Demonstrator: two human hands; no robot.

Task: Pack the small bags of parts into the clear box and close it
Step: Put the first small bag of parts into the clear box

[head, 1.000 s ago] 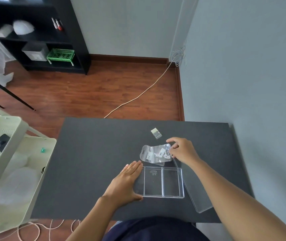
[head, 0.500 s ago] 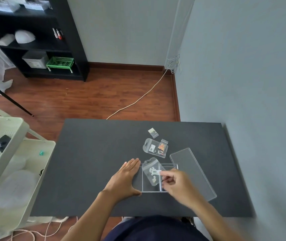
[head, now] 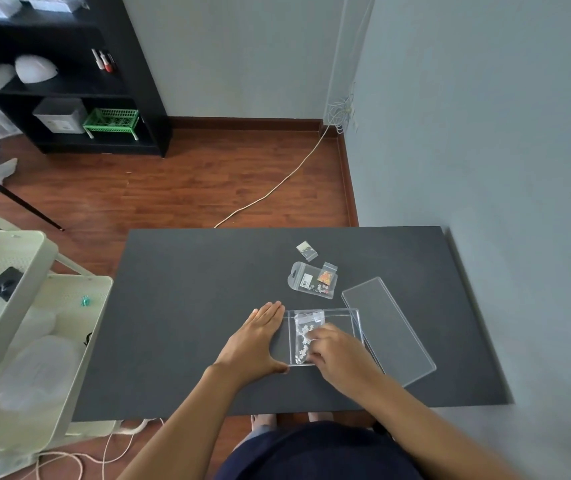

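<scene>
Right hand (head: 337, 351) presses bag (head: 304, 336) into box (head: 355, 317); left hand (head: 254, 341) flat, empty, beside box. Lid (head: 388, 327) right; three bags (head: 312, 280) beyond.

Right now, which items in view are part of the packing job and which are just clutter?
Job items:
clear box
lid
bag with white parts, going into the box under the right hand
hang-tab bag
orange-parts bag
small far bag
left hand, steadying the box

Lying about:
white cart
black shelf
green basket
floor cable
</scene>
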